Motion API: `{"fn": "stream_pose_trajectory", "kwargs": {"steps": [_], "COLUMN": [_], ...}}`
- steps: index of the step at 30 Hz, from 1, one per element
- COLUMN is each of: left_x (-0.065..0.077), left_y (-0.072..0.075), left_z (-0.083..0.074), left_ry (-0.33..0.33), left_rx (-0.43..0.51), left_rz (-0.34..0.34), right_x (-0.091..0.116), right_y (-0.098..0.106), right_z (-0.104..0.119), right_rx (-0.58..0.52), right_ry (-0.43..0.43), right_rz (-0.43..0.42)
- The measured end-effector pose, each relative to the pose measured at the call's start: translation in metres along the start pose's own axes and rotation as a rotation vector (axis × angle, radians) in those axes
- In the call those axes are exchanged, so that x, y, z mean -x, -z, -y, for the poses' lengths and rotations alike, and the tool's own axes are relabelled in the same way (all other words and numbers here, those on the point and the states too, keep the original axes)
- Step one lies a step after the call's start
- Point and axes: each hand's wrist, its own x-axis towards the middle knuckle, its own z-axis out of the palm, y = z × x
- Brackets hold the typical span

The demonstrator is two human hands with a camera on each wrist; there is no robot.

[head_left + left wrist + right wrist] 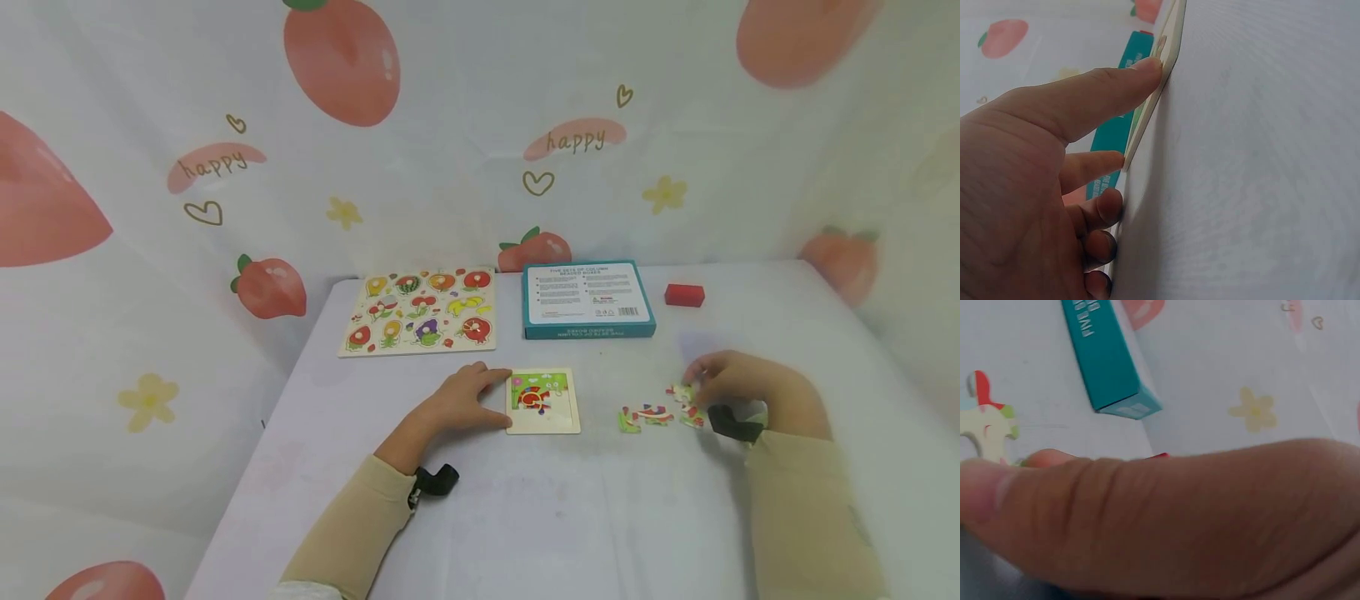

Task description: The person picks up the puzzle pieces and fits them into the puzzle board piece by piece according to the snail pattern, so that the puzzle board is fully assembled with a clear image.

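Note:
A small square puzzle board [574, 404] with a partly filled picture lies flat on the table. My left hand [463, 398] touches its left side, index finger at the far corner and thumb near the front one. The left wrist view shows the thumb [1141, 75] fairly straight against the board's edge, the three other fingers bent in. To the right, my right hand [727, 377] pinches a puzzle piece [988, 428], seen beyond the thumb tip in the right wrist view. Loose puzzle pieces [652, 413] lie beside and below that hand.
A fruit peg puzzle board [420, 310] lies at the back left. Right of it is a teal and white box [588, 302], then a red block [684, 295]. White cloth with fruit prints hangs behind the table [525, 517].

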Motion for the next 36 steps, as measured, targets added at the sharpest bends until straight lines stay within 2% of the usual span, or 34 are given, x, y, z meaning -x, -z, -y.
{"fn": "stream_pose_trajectory", "kwargs": {"steps": [7,14,22,30,36], "left_x": [0.000,0.000,0.000,-0.001,-0.001], "left_y": [-0.002,-0.002,-0.001,-0.001,-0.001], "left_z": [0.000,0.001,0.001,0.001,0.001], "left_ry": [0.001,-0.001,0.002,0.002,0.002], "left_rx": [-0.014,-0.020,-0.016,-0.013,-0.009], "left_rz": [0.005,0.002,0.004,0.007,0.005], "right_x": [-0.002,-0.004,-0.010,-0.017,-0.013], "right_y": [-0.004,-0.002,-0.003,-0.003,0.002], "right_z": [0.002,0.001,0.000,0.001,0.009], "right_rx": [-0.019,-0.021,0.061,0.094,0.138], "right_ry": [-0.022,-0.043,0.000,0.022,0.064], "right_rz": [0.006,-0.023,-0.095,-0.182,-0.235]}}
